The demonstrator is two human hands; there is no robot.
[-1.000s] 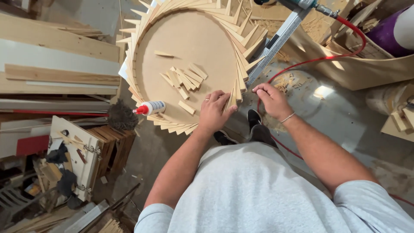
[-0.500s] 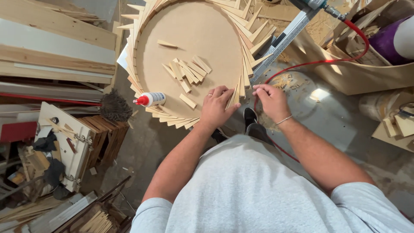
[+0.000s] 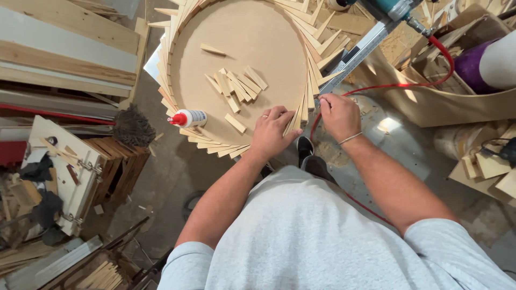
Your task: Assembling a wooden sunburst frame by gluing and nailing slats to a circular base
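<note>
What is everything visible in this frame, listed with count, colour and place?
round board: one, tan, centre top, rimmed with fanned wood strips
loose wood pieces: about a dozen, pale, on the board
glue bottle: one, white with red cap, board's lower left edge
hose: one, red, right of the board
brush: one, dark, left
planks: several, pale, upper left
left hand: on the strips at the board's lower edge
right hand: beside the rim, near the hose
</note>
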